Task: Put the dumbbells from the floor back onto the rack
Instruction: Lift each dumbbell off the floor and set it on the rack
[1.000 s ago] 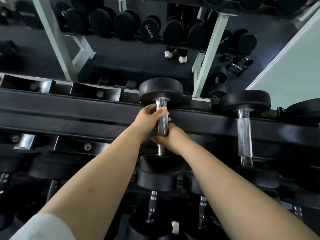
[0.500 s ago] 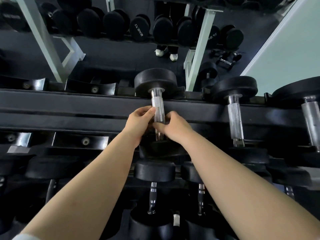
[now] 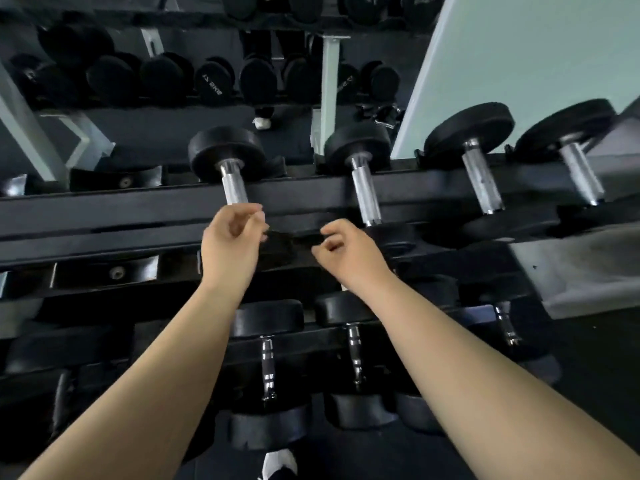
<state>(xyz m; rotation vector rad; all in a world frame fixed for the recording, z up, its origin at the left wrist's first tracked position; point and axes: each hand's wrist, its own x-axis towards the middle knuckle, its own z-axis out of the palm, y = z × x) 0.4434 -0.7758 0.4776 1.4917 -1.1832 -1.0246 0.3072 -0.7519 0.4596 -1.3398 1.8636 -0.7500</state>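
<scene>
A black dumbbell (image 3: 227, 155) with a knurled steel handle rests on the top tier of the black rack (image 3: 104, 209), its far head up and its near head hidden behind my hands. My left hand (image 3: 232, 237) hovers just below the handle, fingers loosely curled and holding nothing. My right hand (image 3: 346, 249) is a little to the right, also loosely curled and empty, clear of the handle.
Three more dumbbells (image 3: 360, 157) lie on the top tier to the right. Empty cradles (image 3: 117, 178) sit to the left. Lower tiers hold further dumbbells (image 3: 266, 344). A mirror behind reflects another rack. My shoe (image 3: 277, 464) shows at the bottom.
Both hands have let go of the dumbbell handle and drawn back toward me; the right hand moved rightward. The dumbbell stays on the top tier. The view swung left.
</scene>
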